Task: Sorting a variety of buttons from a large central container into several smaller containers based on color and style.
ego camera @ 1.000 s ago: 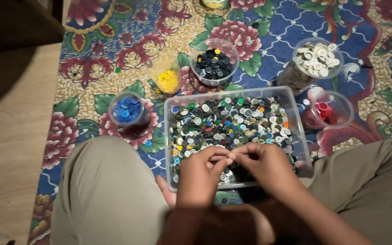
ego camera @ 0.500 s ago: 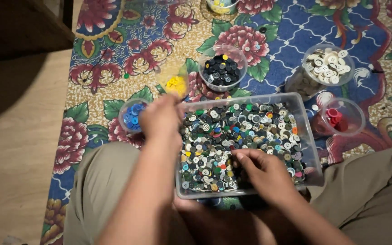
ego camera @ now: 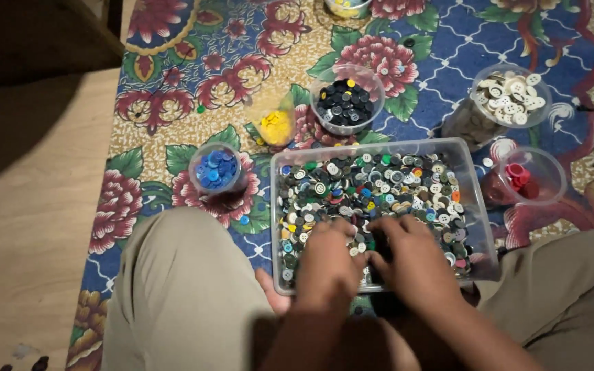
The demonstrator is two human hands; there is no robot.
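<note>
Two hands at work inside one clear rectangular bin (ego camera: 479, 206), set on a floral carpet (ego camera: 194, 89) between the knees. Left hand (ego camera: 326, 264) lowered onto the mixed buttons (ego camera: 372, 185) near the bin's front edge, fingers curled together and pointing down into the pile; whether a button is pinched under the fingertips cannot be told. Right hand (ego camera: 414, 264) just beside it, also near the front edge, fingers loosely bent and resting on the buttons; grip likewise not visible.

Five small clear cups on the carpet around the bin:
- Blue buttons (ego camera: 216, 168), just off the bin's left rear corner.
- Yellow buttons (ego camera: 275, 127), behind the blue cup.
- Black buttons (ego camera: 346, 103), behind the bin's rear edge.
- White buttons (ego camera: 510, 93), beyond the right rear corner.
- Red buttons (ego camera: 518, 175), just beside the bin's right wall.

Likely faults, judged from this layout:
- Dim light, many dark buttons: risk of colour mix-up between black and deep green or navy.
- Cups light, on soft carpet, close to the knees: risk of tipping by a sleeve or leg.
- Loose buttons already on the carpet near the blue cup: easily lost in the pattern.
</note>
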